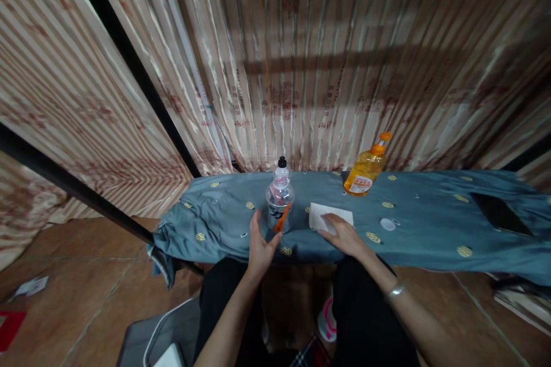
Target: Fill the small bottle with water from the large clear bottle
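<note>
The left hand (pixel 260 246) is spread wide, just short of the clear bottle (pixel 279 198) at the counter's (pixel 215 212) near edge; a clumsy touch could topple it. The right hand (pixel 342 235) lies flat, fingers on the white folded cloth (pixel 329 216), which might slide on the loose blue cover (pixel 430 229). An orange pump bottle (pixel 365 172) stands farther back.

Blue gold-dotted cloth (pixel 224 215), orange bottle (pixel 365 175)

Bare forearms, no sleeves showing; a silvery bracelet (pixel 395 291) on the right wrist (thin band); black trousers (pixel 365 321).
</note>
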`<state>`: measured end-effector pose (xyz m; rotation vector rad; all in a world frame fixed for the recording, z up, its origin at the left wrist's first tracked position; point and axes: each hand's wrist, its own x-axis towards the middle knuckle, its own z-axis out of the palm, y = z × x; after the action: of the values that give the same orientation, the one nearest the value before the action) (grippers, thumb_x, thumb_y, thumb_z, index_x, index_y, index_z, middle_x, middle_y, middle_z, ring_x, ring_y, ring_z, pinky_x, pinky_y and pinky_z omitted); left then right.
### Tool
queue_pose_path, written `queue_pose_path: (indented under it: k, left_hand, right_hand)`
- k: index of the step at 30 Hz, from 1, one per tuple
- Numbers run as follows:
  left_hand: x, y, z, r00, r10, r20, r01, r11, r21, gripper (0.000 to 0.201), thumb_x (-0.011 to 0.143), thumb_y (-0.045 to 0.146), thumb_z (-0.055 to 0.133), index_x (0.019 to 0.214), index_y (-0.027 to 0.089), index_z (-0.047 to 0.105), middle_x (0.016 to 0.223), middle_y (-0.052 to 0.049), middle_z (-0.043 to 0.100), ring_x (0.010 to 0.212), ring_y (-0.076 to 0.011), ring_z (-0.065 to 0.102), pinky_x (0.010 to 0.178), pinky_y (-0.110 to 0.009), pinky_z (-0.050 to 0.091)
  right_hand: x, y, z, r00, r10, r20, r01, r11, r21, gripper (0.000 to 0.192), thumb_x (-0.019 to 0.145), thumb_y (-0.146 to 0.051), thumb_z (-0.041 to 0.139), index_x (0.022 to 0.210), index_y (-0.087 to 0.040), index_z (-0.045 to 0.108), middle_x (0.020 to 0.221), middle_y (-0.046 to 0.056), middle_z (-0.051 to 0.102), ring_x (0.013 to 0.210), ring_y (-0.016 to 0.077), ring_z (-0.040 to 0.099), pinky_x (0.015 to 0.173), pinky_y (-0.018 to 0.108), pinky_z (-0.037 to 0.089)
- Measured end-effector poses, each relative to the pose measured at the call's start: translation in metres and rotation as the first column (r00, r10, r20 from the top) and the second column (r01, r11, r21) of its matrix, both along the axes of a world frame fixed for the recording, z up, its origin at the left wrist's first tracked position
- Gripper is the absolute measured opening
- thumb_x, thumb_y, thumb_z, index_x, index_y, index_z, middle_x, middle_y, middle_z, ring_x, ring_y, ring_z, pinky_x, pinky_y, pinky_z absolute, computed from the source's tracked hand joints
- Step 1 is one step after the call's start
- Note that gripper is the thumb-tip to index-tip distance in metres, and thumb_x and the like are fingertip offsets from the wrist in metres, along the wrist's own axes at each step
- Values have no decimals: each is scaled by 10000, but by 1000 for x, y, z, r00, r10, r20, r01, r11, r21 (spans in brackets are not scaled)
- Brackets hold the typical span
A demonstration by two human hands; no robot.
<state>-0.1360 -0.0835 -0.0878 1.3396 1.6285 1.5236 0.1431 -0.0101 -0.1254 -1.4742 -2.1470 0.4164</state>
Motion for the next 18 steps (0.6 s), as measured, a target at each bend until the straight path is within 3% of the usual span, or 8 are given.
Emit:
queue_pose_path:
  k: [4,8,10,14,18]
  left_hand:
    - [6,19,-5,1000,-28,-10,28,999,-39,1105,631,294,834,1535,150,216,1632,-208,242,1543,-350,209,1272,-500,196]
    - [10,38,-11,998,-57,16,58,995,-78,1163,596,249,848,1544,149,182,1640,-213,227,1537,-354,227,1270,-484,205]
    - [10,46,-14,996,-82,33,85,993,-83,1132,596,221,840,1533,156,208,1619,-212,286,1508,-344,302,1256,-474,242]
    - [10,57,-19,990,-130,61,138,980,-146,914,609,232,828,1414,142,405,1391,-181,586,1295,-318,573,1135,-465,414]
    - [7,57,-19,992,-82,93,95,986,-140,723,586,252,854,1239,172,555,1184,-113,705,1153,-288,656,1031,-422,488]
  right_hand:
    - [-42,4,-6,995,41,90,-41,999,-3,393,942,-407,620,1270,-192,592,1316,102,586,1138,235,603,956,473,512]
    - [-53,15,-5,992,45,117,-44,999,-5,357,952,-395,607,1247,-193,603,1284,99,602,1096,217,619,933,445,525]
    - [-57,16,-3,991,68,113,-68,998,-8,349,953,-394,606,1237,-191,607,1264,94,612,1077,211,625,920,438,531]
    - [-67,6,-1,986,149,75,-148,989,-27,333,952,-390,610,1212,-183,616,1232,86,626,1065,208,631,912,437,535]
    - [-68,5,10,982,190,-7,-190,979,-71,311,953,-390,610,1175,-172,626,1159,73,648,983,183,649,852,397,555]
